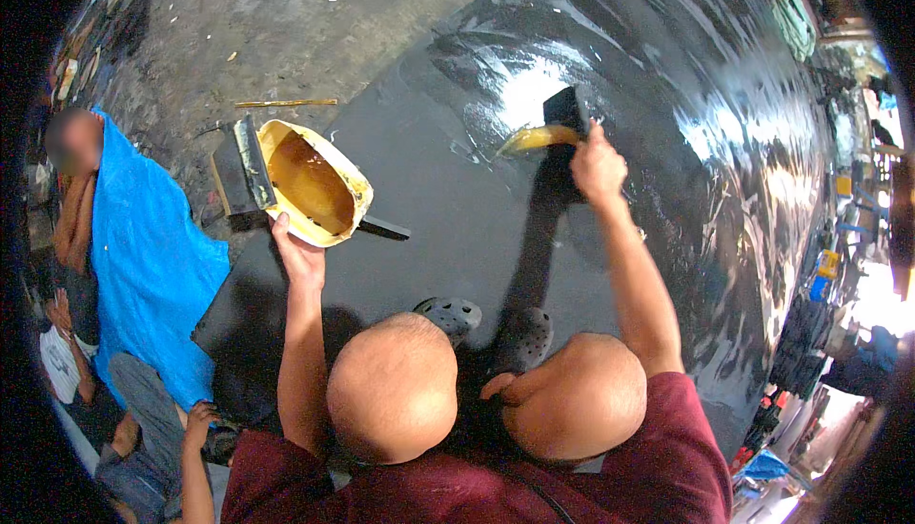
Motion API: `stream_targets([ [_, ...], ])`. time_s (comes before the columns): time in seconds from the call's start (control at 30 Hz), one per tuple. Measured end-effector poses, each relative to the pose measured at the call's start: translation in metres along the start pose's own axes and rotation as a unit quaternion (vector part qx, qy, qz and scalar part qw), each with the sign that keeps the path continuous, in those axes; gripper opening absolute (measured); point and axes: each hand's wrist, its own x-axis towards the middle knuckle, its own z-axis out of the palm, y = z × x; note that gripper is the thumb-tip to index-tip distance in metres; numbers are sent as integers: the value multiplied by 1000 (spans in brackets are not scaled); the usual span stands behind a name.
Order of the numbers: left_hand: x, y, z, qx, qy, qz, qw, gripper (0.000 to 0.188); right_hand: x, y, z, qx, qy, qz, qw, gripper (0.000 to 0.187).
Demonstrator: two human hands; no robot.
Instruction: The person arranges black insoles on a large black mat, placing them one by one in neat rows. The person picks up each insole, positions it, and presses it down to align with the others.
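Observation:
My left hand (300,259) grips the lower rim of a cut-open pale plastic container (360,192), tilted so its inside shows. Thick amber glue-like stuff (310,186) coats its inside. Against its left side is a dark flat-faced block (236,171) with pale smears on its edge. A narrow black strip (386,229) sticks out on the right, partly hidden behind the container. My right hand (599,167) is closed on a black spreader (564,112). A yellow-brown tongue of the glue-like stuff (538,138) extends left from it, over a large black sheet (429,143).
The sheet's right side has wet, shiny streaks. A thin stick (286,103) lies on the grey floor. Blue cloth (152,248) and seated people are at left. Below my hands are my bent knees and dark clogs (448,316). Clutter (829,333) lines the right side.

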Motion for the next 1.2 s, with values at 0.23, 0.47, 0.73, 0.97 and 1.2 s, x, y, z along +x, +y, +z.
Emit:
stream_targets([
  [0.23, 0, -2, 19, -3, -19, -15, 1000, 59, -74, -93, 64, -114, 126, -211, 963, 54],
  [0.47, -5, 9, 30, 91, 26, -26, 995, 67, -42, -82, 10, 326, -159, -57, 930, 58],
  [0.73, -33, 10, 97, 180, 29, 45, 982, 75, -43, -79, -232, 528, -143, -132, 827, 51],
  [0.97, -43, -10, 158, 145, -29, -20, 989, 79, -91, -126, -279, 474, -122, -295, 820, 44],
  [1.2, -53, -36, 176, 125, -28, -55, 990, 77, -109, -121, -145, 115, 66, -345, 929, 53],
])
